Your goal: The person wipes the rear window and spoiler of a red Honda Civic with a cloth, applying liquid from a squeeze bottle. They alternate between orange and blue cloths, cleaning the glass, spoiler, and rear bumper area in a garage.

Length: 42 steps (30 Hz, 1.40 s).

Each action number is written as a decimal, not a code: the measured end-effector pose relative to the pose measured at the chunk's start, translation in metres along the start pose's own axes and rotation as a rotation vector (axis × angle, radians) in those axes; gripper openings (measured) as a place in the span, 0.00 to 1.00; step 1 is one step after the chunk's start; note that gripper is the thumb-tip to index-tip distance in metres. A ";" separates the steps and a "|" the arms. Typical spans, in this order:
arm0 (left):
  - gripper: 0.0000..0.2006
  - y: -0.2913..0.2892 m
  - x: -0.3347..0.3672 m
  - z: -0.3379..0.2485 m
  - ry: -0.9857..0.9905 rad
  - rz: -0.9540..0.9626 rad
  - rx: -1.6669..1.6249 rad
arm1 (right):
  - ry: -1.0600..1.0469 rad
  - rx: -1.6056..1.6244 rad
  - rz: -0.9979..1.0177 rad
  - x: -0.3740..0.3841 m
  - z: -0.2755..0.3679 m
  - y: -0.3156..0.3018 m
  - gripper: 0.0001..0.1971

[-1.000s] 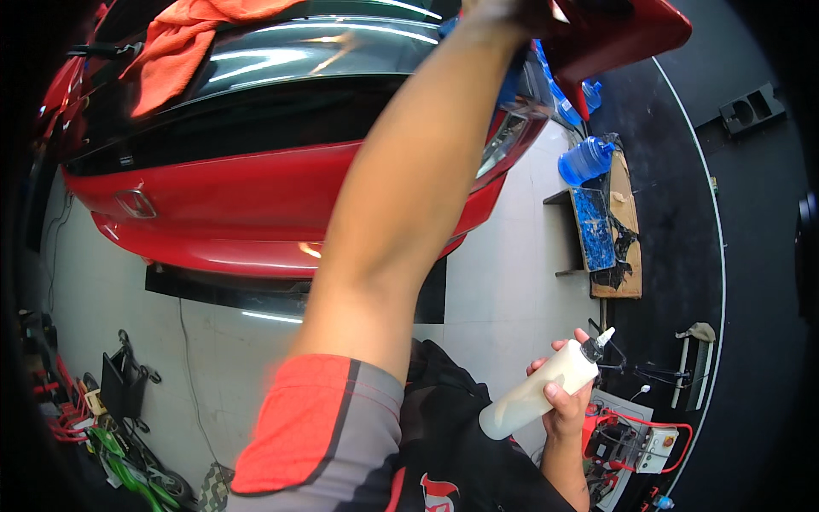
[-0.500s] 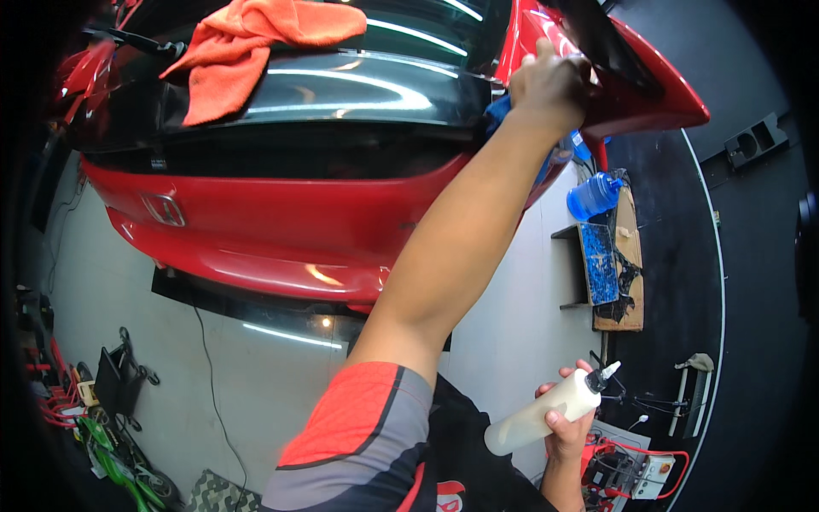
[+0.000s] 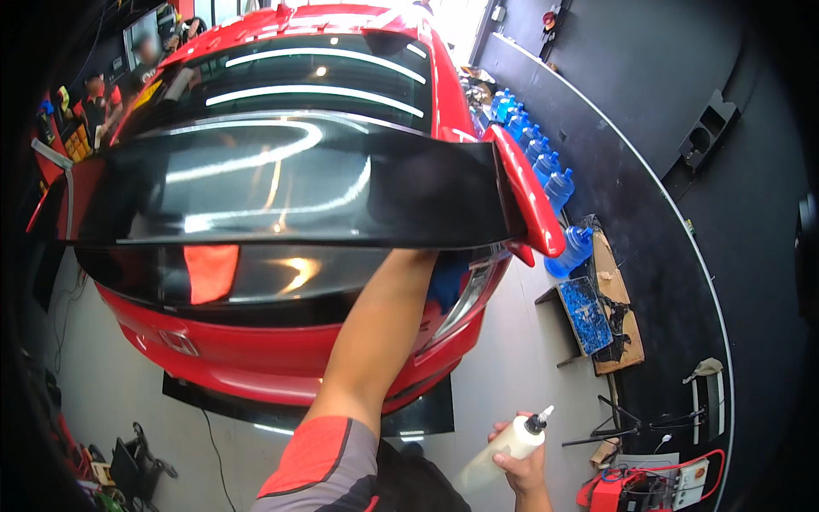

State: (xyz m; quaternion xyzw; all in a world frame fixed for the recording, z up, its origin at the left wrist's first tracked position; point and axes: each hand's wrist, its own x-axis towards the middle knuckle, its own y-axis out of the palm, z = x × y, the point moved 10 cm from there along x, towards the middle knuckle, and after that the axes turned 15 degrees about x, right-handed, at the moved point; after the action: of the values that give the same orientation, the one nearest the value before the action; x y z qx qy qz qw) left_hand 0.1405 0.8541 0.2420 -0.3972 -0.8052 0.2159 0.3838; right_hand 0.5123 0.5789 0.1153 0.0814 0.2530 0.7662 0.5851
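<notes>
Overhead: red car [image 3: 256,358] with black spoiler [image 3: 290,200], far and left. Left hand hidden under spoiler beside blue cloth [image 3: 448,286]; finger state not discernible. Right hand [image 3: 520,465], near right, fingers wrapped around squeeze bottle [image 3: 503,448]. Grey floor [image 3: 520,367]; blue water jugs [image 3: 546,171] along right wall.

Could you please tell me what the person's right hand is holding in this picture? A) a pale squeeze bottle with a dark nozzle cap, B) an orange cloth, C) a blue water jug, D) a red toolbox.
A: the right hand grips a pale squeeze bottle with a dark nozzle cap, low in the view, beside the red car.
</notes>
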 end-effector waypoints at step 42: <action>0.22 -0.039 0.028 -0.037 0.237 0.397 0.213 | 0.224 0.079 0.002 -0.039 -0.212 0.001 0.45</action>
State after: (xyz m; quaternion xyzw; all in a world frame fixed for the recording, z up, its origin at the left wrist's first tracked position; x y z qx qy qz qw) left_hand 0.1407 0.8552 0.3025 -0.5274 -0.6336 0.3224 0.4652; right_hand 0.4338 0.4805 -0.0597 0.0186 0.3466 0.7605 0.5488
